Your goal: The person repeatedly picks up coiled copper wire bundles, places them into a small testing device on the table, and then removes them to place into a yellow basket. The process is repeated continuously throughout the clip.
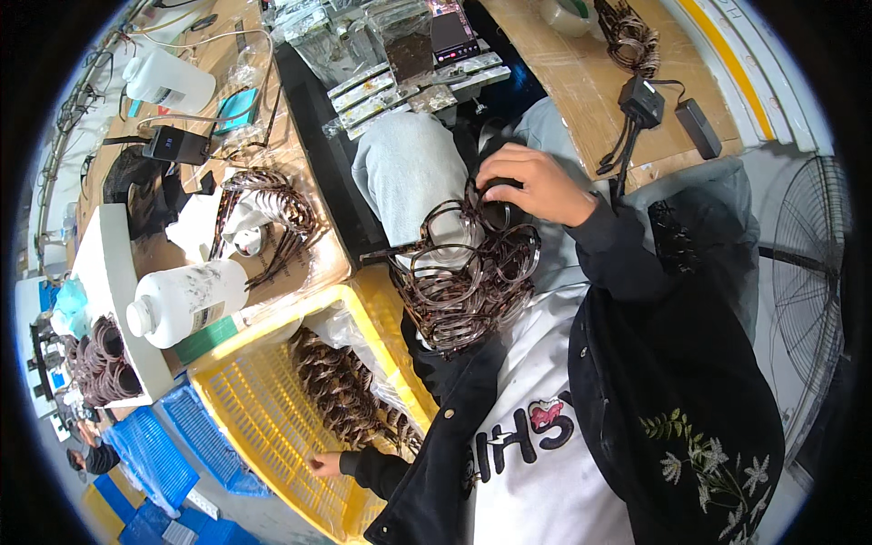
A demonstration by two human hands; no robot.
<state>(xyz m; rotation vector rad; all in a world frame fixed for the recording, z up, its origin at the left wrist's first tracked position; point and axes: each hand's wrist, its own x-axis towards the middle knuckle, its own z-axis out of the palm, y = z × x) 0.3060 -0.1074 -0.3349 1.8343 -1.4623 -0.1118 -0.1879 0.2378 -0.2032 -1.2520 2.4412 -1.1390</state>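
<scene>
A heap of brown tortoiseshell eyeglass frames [463, 291] lies across my lap. At the heap's far end, my right hand [531, 184] is closed, its fingers and thumb curled around a dark eyeglass frame [495, 211]; part of the grip is hidden. To the lower left, my left hand [325, 464] reaches into a yellow plastic basket [263, 400], close to its slatted wall. Its fingers look loosely apart, and I see nothing held in them. More brown eyeglass frames [341, 391] are piled in this basket beside clear plastic film.
A machine with metal bars [413, 86] stands beyond my knees. The left bench carries white bottles [195, 300], a bundle of frames [272, 209] and cables. On the right bench are black adapters [641, 102] and more frames [629, 41]. A fan [808, 263] stands far right.
</scene>
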